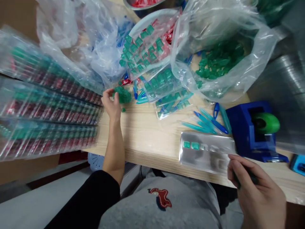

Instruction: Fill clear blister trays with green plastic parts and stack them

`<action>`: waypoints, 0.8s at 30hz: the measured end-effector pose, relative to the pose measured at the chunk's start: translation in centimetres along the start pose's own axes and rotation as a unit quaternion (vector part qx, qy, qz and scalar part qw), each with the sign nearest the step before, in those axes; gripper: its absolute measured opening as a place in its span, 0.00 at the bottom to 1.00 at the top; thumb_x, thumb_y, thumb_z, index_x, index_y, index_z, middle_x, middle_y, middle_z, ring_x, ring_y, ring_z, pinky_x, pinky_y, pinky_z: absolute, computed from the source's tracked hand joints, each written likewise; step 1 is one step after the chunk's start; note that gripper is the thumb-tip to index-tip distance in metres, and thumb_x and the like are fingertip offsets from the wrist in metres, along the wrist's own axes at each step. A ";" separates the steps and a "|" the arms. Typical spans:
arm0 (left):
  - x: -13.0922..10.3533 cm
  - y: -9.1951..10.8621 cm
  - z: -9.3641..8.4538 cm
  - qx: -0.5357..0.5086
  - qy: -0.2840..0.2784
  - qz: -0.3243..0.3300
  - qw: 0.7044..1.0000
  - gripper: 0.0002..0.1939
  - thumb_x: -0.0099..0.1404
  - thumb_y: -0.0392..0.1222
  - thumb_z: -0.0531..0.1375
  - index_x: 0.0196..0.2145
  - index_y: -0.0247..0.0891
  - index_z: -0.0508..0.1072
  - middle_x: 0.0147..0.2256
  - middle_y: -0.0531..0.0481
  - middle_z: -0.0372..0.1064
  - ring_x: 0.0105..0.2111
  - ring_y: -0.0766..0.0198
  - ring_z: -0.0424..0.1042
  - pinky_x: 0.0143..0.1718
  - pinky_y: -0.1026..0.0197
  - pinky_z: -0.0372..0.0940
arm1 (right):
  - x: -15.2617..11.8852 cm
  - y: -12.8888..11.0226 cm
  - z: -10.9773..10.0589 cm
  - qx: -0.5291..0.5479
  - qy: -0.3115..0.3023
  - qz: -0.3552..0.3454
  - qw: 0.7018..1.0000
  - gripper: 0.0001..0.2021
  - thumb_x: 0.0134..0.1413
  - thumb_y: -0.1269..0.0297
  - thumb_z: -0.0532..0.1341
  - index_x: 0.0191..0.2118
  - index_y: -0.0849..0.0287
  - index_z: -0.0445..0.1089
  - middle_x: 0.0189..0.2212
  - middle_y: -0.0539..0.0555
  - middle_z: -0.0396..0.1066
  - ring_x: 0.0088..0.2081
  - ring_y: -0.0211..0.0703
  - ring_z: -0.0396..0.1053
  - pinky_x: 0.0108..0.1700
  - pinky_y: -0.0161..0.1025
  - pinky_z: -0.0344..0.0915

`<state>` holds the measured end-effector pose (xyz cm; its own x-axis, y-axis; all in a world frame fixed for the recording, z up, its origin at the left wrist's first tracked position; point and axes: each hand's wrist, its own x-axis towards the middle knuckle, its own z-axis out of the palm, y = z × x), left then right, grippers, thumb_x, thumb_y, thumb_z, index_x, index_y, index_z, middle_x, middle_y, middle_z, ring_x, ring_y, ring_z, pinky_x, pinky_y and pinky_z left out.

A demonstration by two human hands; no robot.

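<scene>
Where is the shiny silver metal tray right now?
In the head view, the shiny silver metal tray lies at the wooden table's near edge, right of centre, just left of the blue tape dispenser, touching the right hand.

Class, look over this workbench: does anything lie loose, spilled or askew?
Yes. A single green piece lies loose on the table, just below the small green pile the left hand is reaching into. Teal and blue sticks lie scattered at odd angles above the clear tray steadied by the right hand.

table (147, 140): matt pale wood | tray (205, 152): glossy clear plastic | bags (224, 47): glossy film
</scene>
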<state>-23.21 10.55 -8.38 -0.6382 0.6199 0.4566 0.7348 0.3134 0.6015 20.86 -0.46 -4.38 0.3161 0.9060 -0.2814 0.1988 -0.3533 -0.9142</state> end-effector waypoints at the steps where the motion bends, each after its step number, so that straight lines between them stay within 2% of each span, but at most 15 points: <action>1: 0.4 -0.2 0.2 0.007 -0.010 0.004 1.000 0.08 0.60 0.31 0.61 0.39 0.35 0.70 0.39 0.50 0.70 0.45 0.59 0.69 0.53 0.49 0.60 | 0.0 -0.3 0.4 0.037 -0.015 0.031 0.999 0.10 0.49 0.55 0.68 0.35 0.52 0.78 0.20 0.49 0.66 0.22 0.36 0.62 0.20 0.33 0.60; 4: 0.2 0.3 -0.1 0.006 -0.005 0.015 1.000 0.11 0.60 0.32 0.62 0.42 0.32 0.70 0.43 0.46 0.70 0.50 0.55 0.67 0.56 0.44 0.56 | -0.2 -1.5 1.5 0.208 -0.078 0.127 0.967 0.13 0.45 0.51 0.70 0.32 0.55 0.78 0.20 0.47 0.65 0.19 0.30 0.60 0.18 0.28 0.57; 6: -1.5 2.0 -0.8 -0.008 0.010 0.026 1.000 0.13 0.65 0.36 0.58 0.47 0.33 0.68 0.48 0.43 0.67 0.53 0.54 0.64 0.57 0.43 0.55 | -0.3 -2.4 2.2 0.309 -0.146 0.204 0.917 0.16 0.43 0.49 0.70 0.31 0.56 0.78 0.21 0.47 0.66 0.18 0.29 0.61 0.17 0.27 0.57; 8: -4.4 4.7 -1.9 -0.040 0.001 0.052 0.998 0.12 0.68 0.40 0.55 0.49 0.39 0.67 0.50 0.44 0.66 0.54 0.56 0.64 0.56 0.45 0.57 | -0.4 -3.1 3.0 0.379 -0.215 0.275 0.857 0.17 0.43 0.48 0.70 0.34 0.56 0.79 0.24 0.49 0.71 0.21 0.31 0.65 0.20 0.27 0.63; 9: -6.1 6.4 -2.6 -0.063 -0.030 0.077 0.995 0.10 0.70 0.42 0.55 0.48 0.44 0.68 0.49 0.47 0.67 0.54 0.58 0.65 0.55 0.47 0.59 | -0.5 -3.3 3.5 0.404 -0.243 0.300 0.829 0.17 0.45 0.48 0.69 0.36 0.56 0.79 0.27 0.51 0.73 0.24 0.33 0.68 0.24 0.29 0.67; 10: -7.9 8.3 -3.3 -0.106 -0.059 0.133 0.984 0.10 0.70 0.40 0.55 0.48 0.44 0.70 0.48 0.48 0.68 0.53 0.59 0.66 0.54 0.47 0.60 | -0.5 -3.5 3.9 0.426 -0.264 0.316 0.806 0.17 0.49 0.48 0.66 0.37 0.56 0.78 0.30 0.51 0.75 0.28 0.35 0.71 0.30 0.32 0.71; 11: -9.7 10.2 -4.1 -0.160 -0.062 0.186 0.967 0.09 0.69 0.37 0.56 0.46 0.43 0.72 0.46 0.48 0.70 0.51 0.59 0.68 0.55 0.46 0.59 | -0.5 -3.6 4.2 0.445 -0.276 0.325 0.787 0.16 0.54 0.48 0.63 0.39 0.55 0.78 0.33 0.52 0.76 0.32 0.37 0.73 0.36 0.35 0.73; 12: -11.4 12.1 -4.9 -0.202 -0.102 0.218 0.949 0.09 0.68 0.35 0.57 0.44 0.42 0.73 0.45 0.48 0.71 0.50 0.59 0.69 0.54 0.47 0.61 | -0.5 -3.7 4.5 0.464 -0.284 0.328 0.772 0.17 0.58 0.49 0.59 0.40 0.55 0.77 0.36 0.52 0.77 0.36 0.38 0.74 0.41 0.37 0.73; 13: -12.8 13.8 -5.6 -0.223 -0.171 0.243 0.929 0.10 0.67 0.34 0.57 0.44 0.42 0.73 0.45 0.49 0.71 0.49 0.59 0.69 0.52 0.49 0.62 | -0.6 -3.8 4.8 0.480 -0.288 0.325 0.762 0.18 0.62 0.49 0.55 0.40 0.54 0.77 0.39 0.52 0.77 0.39 0.39 0.75 0.45 0.39 0.73; 15: -14.9 16.5 -6.6 -0.224 -0.308 0.322 0.867 0.09 0.66 0.33 0.59 0.44 0.41 0.72 0.44 0.49 0.72 0.47 0.60 0.69 0.50 0.52 0.63 | -0.8 -4.1 5.0 0.500 -0.294 0.309 0.754 0.20 0.65 0.50 0.50 0.43 0.53 0.76 0.44 0.52 0.76 0.46 0.39 0.74 0.51 0.41 0.70; 17: -15.9 18.1 -6.9 -0.211 -0.395 0.367 0.815 0.09 0.66 0.34 0.59 0.45 0.39 0.70 0.44 0.48 0.71 0.47 0.60 0.68 0.50 0.54 0.63 | -1.1 -4.3 4.9 0.501 -0.301 0.285 0.760 0.20 0.66 0.50 0.48 0.45 0.51 0.75 0.49 0.51 0.74 0.51 0.40 0.71 0.54 0.42 0.68; 21: -15.8 19.2 -6.1 -0.194 -0.436 0.396 0.785 0.13 0.67 0.38 0.60 0.49 0.37 0.68 0.45 0.44 0.71 0.47 0.58 0.66 0.50 0.53 0.62 | -1.5 -4.3 4.6 0.484 -0.302 0.253 0.781 0.19 0.64 0.48 0.50 0.47 0.48 0.74 0.55 0.51 0.70 0.55 0.43 0.68 0.54 0.44 0.68; 24: -15.6 19.4 -5.6 -0.198 -0.449 0.401 0.773 0.11 0.66 0.37 0.60 0.47 0.39 0.70 0.44 0.46 0.72 0.47 0.58 0.67 0.50 0.53 0.62 | -1.7 -4.2 4.6 0.490 -0.294 0.243 0.784 0.20 0.62 0.45 0.52 0.47 0.49 0.74 0.53 0.52 0.70 0.53 0.42 0.70 0.52 0.43 0.69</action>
<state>-0.21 2.95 -0.18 0.5348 0.8060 0.2538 0.5700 -0.5658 0.5958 15.21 0.60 -1.43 -0.4049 0.7729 -0.4886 -0.7115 -0.6019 -0.3625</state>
